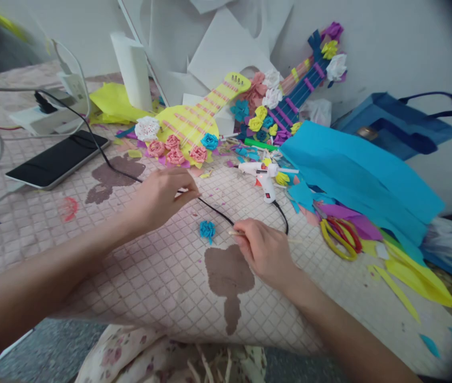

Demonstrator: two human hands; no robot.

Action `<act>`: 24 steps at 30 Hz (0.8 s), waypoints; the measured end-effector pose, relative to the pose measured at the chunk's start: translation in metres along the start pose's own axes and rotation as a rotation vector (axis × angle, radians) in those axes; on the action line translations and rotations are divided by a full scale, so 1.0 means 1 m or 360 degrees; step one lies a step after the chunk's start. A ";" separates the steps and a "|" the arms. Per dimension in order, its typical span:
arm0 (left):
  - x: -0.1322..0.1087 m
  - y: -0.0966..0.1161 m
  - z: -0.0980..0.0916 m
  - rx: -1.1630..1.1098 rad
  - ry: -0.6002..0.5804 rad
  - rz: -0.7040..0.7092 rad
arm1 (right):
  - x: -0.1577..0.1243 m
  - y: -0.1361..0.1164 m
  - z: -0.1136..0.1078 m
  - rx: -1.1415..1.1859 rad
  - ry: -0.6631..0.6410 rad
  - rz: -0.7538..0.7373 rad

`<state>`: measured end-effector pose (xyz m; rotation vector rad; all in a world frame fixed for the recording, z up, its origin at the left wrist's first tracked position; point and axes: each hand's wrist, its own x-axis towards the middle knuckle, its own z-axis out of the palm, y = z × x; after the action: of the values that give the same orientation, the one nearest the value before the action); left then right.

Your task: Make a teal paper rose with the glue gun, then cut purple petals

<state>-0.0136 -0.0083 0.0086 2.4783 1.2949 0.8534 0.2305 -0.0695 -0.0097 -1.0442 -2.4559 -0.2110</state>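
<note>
Between the thumb and fingers of my left hand (167, 197), a black cord (215, 209) is pinched above the quilted cloth. My right hand (265, 250) is closed around a thin wooden stick (237, 233); its pale end pokes out on the left. The cord reaches this hand too, but whether the fingers grip it is hidden. Behind the right hand lies a white glue gun (266, 186), nozzle to the left, its cord curving down toward that hand. A small blue crepe-paper flower (207, 230) rests on the cloth between both hands.
A yellow paper guitar (194, 119) and a blue one (301, 90), both with paper flowers, lean at the back. Blue paper (361, 170), yellow-handled scissors (337, 242) and scraps lie right. A phone (58, 159) and power strip (46, 114) sit left.
</note>
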 end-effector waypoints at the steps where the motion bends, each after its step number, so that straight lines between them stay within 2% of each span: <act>1: 0.000 0.000 0.000 -0.0055 -0.0082 0.0033 | 0.001 -0.001 0.000 0.0058 -0.0023 0.0028; 6: -0.005 0.006 0.004 -0.0301 -0.0540 0.0235 | 0.002 -0.006 0.004 0.0157 -0.0300 -0.0022; 9: -0.008 0.009 0.009 -0.0347 -0.0668 0.0248 | 0.004 -0.007 0.007 0.0094 -0.0386 -0.0109; 13: -0.007 0.013 0.012 -0.0410 -0.0658 0.0196 | 0.004 -0.007 0.009 -0.0066 -0.0292 -0.0097; 19: -0.004 0.021 0.007 -0.0364 -0.0494 -0.0112 | 0.002 -0.007 0.010 -0.0152 -0.0185 -0.0029; 24: -0.004 0.019 0.005 -0.0322 -0.0510 -0.0104 | 0.004 -0.011 0.009 -0.0063 -0.0189 0.0103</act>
<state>0.0003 -0.0222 0.0110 2.2846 1.1126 0.5151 0.2172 -0.0717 -0.0153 -1.1829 -2.5279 -0.1821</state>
